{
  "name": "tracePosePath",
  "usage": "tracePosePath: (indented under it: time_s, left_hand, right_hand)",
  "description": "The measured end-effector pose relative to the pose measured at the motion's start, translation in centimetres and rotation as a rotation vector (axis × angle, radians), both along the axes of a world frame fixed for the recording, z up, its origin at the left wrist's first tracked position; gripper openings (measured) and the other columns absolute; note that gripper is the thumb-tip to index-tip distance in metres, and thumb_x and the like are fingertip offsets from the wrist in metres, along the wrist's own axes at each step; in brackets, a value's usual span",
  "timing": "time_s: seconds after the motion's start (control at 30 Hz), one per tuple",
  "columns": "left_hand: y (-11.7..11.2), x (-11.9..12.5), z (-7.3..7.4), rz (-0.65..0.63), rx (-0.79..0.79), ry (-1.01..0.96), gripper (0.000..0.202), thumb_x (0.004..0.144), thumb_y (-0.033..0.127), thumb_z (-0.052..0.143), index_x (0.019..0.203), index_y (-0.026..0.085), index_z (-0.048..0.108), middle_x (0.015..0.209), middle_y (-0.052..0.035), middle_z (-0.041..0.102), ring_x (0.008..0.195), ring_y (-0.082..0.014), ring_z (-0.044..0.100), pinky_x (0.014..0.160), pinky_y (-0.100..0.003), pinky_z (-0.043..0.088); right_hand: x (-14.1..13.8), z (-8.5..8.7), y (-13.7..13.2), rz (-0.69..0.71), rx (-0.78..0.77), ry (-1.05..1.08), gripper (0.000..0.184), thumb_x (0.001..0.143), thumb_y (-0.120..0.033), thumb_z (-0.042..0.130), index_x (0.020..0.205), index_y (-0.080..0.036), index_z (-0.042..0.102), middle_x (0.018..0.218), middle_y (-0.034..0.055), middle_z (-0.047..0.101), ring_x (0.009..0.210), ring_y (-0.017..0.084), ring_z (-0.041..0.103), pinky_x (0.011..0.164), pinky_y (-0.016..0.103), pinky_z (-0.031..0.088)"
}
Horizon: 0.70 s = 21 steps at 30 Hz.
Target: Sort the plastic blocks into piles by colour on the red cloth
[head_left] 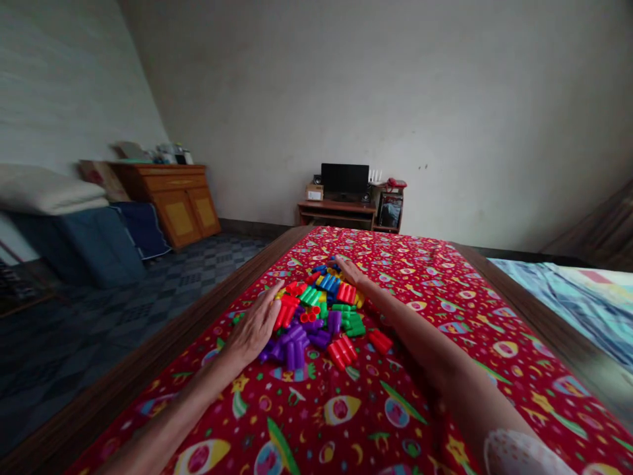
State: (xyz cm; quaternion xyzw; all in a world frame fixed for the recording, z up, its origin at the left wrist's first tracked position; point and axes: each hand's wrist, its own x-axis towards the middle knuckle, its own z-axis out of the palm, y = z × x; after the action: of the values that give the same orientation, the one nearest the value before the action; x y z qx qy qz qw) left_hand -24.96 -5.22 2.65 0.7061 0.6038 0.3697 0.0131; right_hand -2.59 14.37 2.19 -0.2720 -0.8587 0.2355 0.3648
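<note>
A heap of chunky plastic tube-shaped building blocks in red, green, blue, purple and yellow lies in the middle of a red printed cloth. My left hand rests flat against the heap's near left side, its fingertips touching red and purple blocks. My right hand reaches across to the far side, with its fingers on or beside blue and yellow blocks. Neither hand visibly grips a block. The blocks under my palms are hidden.
The cloth covers a table with a dark wooden edge. Beyond it stand a desk with a monitor and an orange wooden cabinet. Folded bedding lies at the left, and a bed with a striped cover is at the right.
</note>
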Motion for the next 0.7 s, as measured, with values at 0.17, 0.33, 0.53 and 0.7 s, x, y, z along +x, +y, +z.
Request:
tracePosePath:
  time_s: [0.17,0.33,0.53,0.7]
  left_hand:
    - [-0.1,0.0,-0.3,0.025,0.033,-0.082,0.061,0.098,0.052,0.021,0.144,0.016,0.038,0.146,-0.0108,0.048,0.137,-0.0234,0.041,0.116,-0.043,0.032]
    - [-0.1,0.0,-0.2,0.033,0.073,-0.028,0.058,0.099,0.048,0.021,0.143,0.016,0.040,0.145,-0.0106,0.049,0.135,-0.0229,0.044,0.114,-0.041,0.035]
    - [0.3,-1.6,-0.6,0.147,0.040,0.084,0.058,0.097,0.045,0.018,0.137,0.015,0.049,0.141,-0.0112,0.054,0.135,-0.0255,0.043,0.115,-0.047,0.032]
    - [0.7,-2.3,-1.0,0.092,-0.120,-0.009,0.066,0.094,0.054,0.017,0.136,0.014,0.049,0.140,-0.0113,0.055,0.137,-0.0244,0.041,0.116,-0.042,0.031]
  right_hand:
    - [-4.6,1.0,-2.1,0.279,-0.311,0.017,0.083,0.091,-0.071,0.011,0.110,-0.016,0.070,0.098,0.0101,0.072,0.096,0.023,0.067,0.089,0.038,0.052]
    - [-5.3,3.5,0.9,-0.134,-0.200,-0.054,0.071,0.095,-0.065,0.021,0.108,-0.012,0.067,0.100,0.0135,0.070,0.100,0.025,0.063,0.091,0.038,0.047]
    - [-5.8,2.8,2.0,-0.145,-0.200,-0.252,0.048,0.098,-0.048,0.037,0.095,-0.014,0.071,0.097,0.0111,0.072,0.101,0.025,0.064,0.094,0.037,0.046]
    - [-6.2,2.4,-2.7,0.247,-0.368,-0.282,0.060,0.098,-0.059,0.026,0.112,-0.021,0.071,0.117,0.0024,0.070,0.111,0.020,0.062,0.102,0.034,0.045]
